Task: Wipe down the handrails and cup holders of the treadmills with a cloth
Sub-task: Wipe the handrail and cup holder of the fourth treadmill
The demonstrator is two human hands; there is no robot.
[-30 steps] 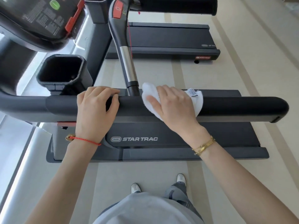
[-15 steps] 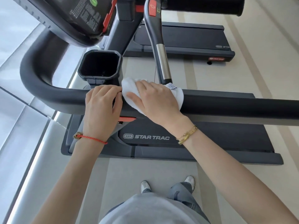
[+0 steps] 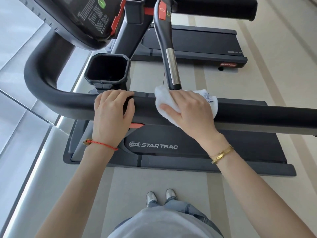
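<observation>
Stretching across the whole frame, a pale striped floor [image 3: 257,79] carries two black treadmills: the nearer treadmill [image 3: 171,152] at centre, a second treadmill [image 3: 197,42] at upper right. A thick black handrail [image 3: 257,114] crosses the middle and curves up at the left. A square cup holder [image 3: 107,68] sits just above it, left of centre. The left hand [image 3: 111,115] grasps the rail; the right hand [image 3: 190,110] presses a white cloth [image 3: 163,97] onto the rail, fingers curled over it.
</observation>
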